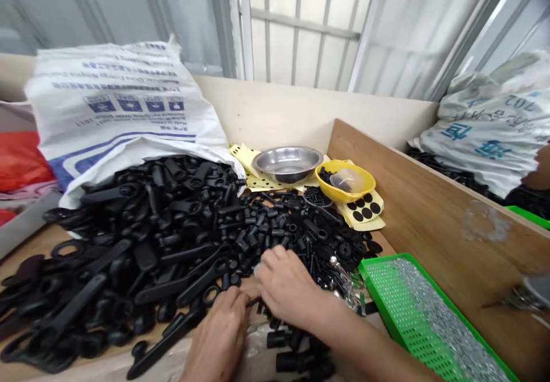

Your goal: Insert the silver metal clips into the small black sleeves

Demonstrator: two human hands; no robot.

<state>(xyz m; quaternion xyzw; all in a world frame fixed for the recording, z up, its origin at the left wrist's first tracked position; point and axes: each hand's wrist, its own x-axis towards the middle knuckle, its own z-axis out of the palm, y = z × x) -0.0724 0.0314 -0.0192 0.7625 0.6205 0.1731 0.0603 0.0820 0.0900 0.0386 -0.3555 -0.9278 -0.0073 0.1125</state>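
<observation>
My left hand [223, 330] rests low at the front of the table, its fingers curled and pressed together. A small dark piece [254, 301] shows at its fingertips, too unclear to name. Just right of it, my right hand [286, 284] is closed, back upward, over the near edge of a heap of short black tubes [264, 227]. Something pale shows by its fingertips; what they grip is hidden. Long black plastic handles [161, 290] with ringed ends lie left of my hands. Below my right forearm are several black cylindrical parts [301, 362].
A white sack [129, 95] spills black parts at the left. Behind the heap stand a steel bowl [287, 161] and a yellow basket [348, 181] beside black round stickers [365, 210]. A green tray [399, 313] holds small metal pieces. A wooden divider [429, 199] runs along the right.
</observation>
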